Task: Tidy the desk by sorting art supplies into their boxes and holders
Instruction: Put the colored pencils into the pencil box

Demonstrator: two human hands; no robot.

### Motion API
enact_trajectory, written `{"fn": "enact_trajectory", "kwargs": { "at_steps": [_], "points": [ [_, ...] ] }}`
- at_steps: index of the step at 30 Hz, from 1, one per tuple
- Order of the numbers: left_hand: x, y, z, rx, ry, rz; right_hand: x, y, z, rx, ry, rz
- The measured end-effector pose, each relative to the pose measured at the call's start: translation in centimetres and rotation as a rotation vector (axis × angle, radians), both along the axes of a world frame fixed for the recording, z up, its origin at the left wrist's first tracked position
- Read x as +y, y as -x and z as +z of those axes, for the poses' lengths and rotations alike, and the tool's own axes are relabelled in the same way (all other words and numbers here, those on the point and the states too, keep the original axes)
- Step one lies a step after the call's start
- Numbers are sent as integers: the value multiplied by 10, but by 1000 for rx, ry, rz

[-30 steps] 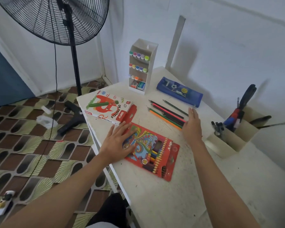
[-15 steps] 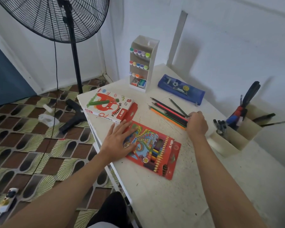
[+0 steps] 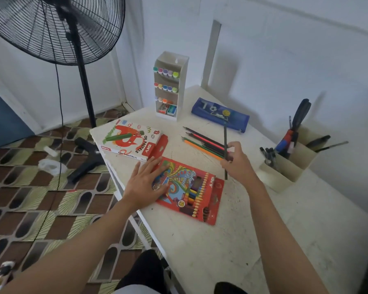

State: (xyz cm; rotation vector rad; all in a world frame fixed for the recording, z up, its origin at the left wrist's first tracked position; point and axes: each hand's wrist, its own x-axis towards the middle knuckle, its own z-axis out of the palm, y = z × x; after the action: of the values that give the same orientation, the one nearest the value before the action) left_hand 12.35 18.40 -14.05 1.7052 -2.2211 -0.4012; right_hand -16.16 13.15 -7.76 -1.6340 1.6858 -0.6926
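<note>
We pinch one dark pencil [image 3: 225, 136] in our right hand [image 3: 236, 162]; our left hand [image 3: 146, 184] lies flat (fingers spread) on the coloured-pencil box [image 3: 191, 189]. Loose pencils [image 3: 202, 143] remain on the tabletop [image 3: 232, 240].

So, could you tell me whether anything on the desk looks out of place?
Yes: several loose coloured pencils lie fanned on the desk, outside the red pencil box. The right hand holds one dark pencil upright; the left hand rests flat on the box.

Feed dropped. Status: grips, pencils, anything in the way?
Left grip flat on pencil box. Right grip pinches dark pencil, off desk. Loose pencils on desk. Nothing between pencil and box.
</note>
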Motion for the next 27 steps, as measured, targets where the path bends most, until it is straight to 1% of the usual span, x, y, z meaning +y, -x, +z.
{"fn": "enact_trajectory", "kwargs": {
  "at_steps": [4, 7, 9, 11, 14, 16, 18, 23, 25, 27],
  "points": [
    [0, 1, 1, -39, -19, 2, 27, -7, -2, -61, -1, 38],
    [0, 1, 0, -35, -7, 0, 43, -11, -2, -93, 8, 25],
    [-1, 0, 0, -17, 6, -6, 51, -13, -3, -215, 48, -57],
    [-1, 0, -1, -11, 11, -13, 60, -15, -4, -338, 130, -173],
    [-1, 0, -2, -9, 8, -13, 72, -18, -9, -393, 280, -296],
    [-1, 0, -1, -25, 3, -14, 79, -20, -16, -412, 335, -391],
    [0, 0, 0, -29, 0, -16, 84, -22, -19, -478, 349, -498],
    [0, -1, 0, -29, 15, -34, 95, -24, -22, -704, 311, -735],
    [0, -1, 0, -29, 16, -40, 101, -22, -23, -718, 299, -800],
    [1, -1, 0, -27, 13, -45, 107, -20, -27, -691, 282, -822]
  ]
}}
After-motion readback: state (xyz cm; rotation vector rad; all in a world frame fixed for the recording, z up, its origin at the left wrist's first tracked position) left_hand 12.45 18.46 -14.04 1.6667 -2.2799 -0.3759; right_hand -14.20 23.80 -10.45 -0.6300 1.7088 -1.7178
